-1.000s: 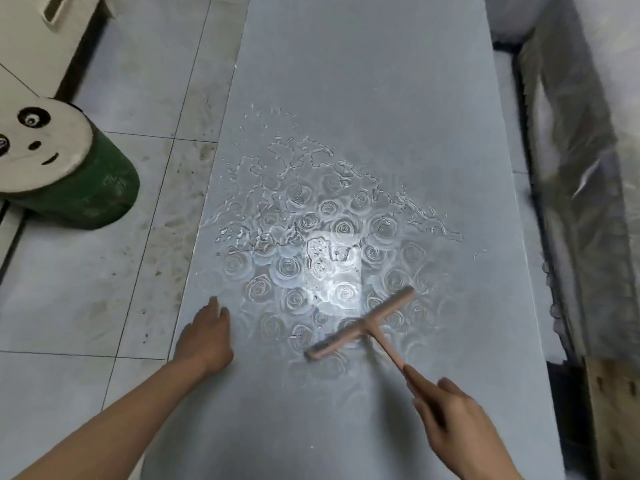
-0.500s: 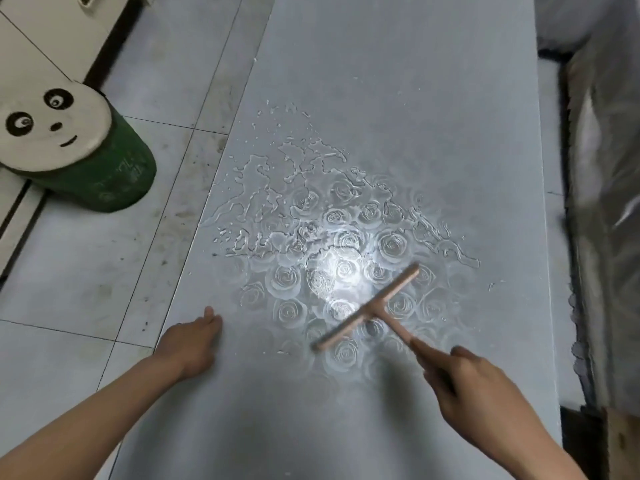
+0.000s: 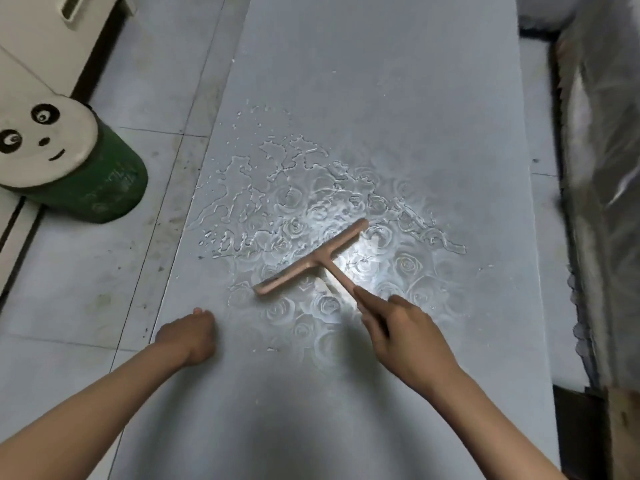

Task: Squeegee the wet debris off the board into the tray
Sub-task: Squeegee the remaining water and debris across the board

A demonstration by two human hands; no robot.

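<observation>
A long grey board (image 3: 381, 81) runs away from me, with a puddle of water (image 3: 311, 209) spread across its middle over a faint rose pattern. A pink T-shaped squeegee (image 3: 311, 261) lies blade-down in the near part of the puddle, its blade slanting from lower left to upper right. My right hand (image 3: 405, 330) grips its handle from the near side, index finger stretched along it. My left hand (image 3: 188, 336) rests on the board near its left edge with the fingers curled under, holding nothing. No tray shows in this view.
A green stool with a white panda-face top (image 3: 52, 157) stands on the tiled floor (image 3: 86, 289) to the left. Along the board's right side runs a dark frame draped with clear plastic sheeting (image 3: 599, 168). A wooden piece (image 3: 623, 431) sits at the lower right.
The squeegee has slid away from me and leftward, deeper into the puddle. My left hand's fingers have curled from flat to tucked under, and it drew back a little.
</observation>
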